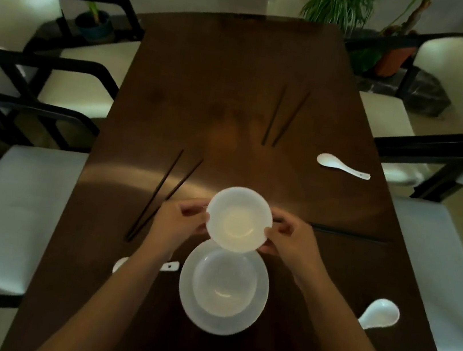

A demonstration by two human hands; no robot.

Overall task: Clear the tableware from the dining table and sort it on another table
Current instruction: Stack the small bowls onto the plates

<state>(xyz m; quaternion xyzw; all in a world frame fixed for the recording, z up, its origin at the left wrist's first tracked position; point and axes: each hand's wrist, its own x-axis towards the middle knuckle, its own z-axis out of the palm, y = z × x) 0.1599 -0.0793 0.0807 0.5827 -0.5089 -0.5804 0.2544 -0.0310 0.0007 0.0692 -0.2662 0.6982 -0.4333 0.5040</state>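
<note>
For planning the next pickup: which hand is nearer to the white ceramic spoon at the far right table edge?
Right. The right hand is below-left of the white ceramic spoon; the left hand is farther left.

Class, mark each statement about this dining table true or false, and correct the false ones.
1. Both hands hold one bowl. True: left hand, right hand.
2. A second bowl sits on a plate. True.
3. Only one spoon lies on the table. False: a far spoon, a right spoon and a left spoon show.
4. The held bowl is full of soup. False: it looks empty.
5. The far chopsticks lie inside a bowl. False: they lie on the bare table.
</note>
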